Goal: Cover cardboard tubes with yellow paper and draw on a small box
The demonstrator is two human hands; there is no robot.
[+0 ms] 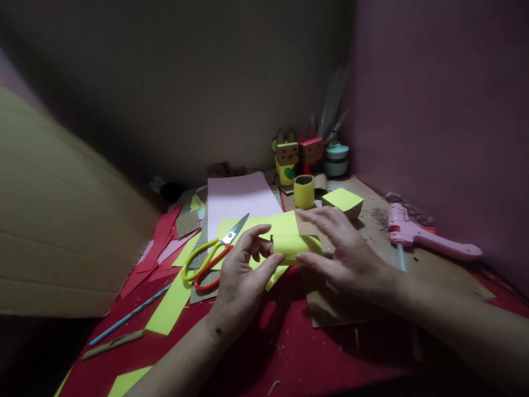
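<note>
A small tube wrapped in yellow paper (294, 246) lies sideways between my two hands, above the table. My left hand (248, 270) grips its left end, thumb along the lower edge and fingers at the dark opening. At the other end, my right hand (343, 248) has its thumb pressed on the tube, with the fingers arched over the far side. Left of the hands, yellow-and-red-handled scissors (225, 242) lie partly open on paper and cardboard. Behind the tube is a flat yellow sheet (285, 221).
A yellow-covered tube (304, 193) stands beyond my hands, near a yellow-topped box (343, 201). Further back are two cardboard animal figures (287, 160) and a teal pot (336, 160). A pink glue gun (430, 234) lies right; a pink sheet (243, 196) and paper scraps lie left.
</note>
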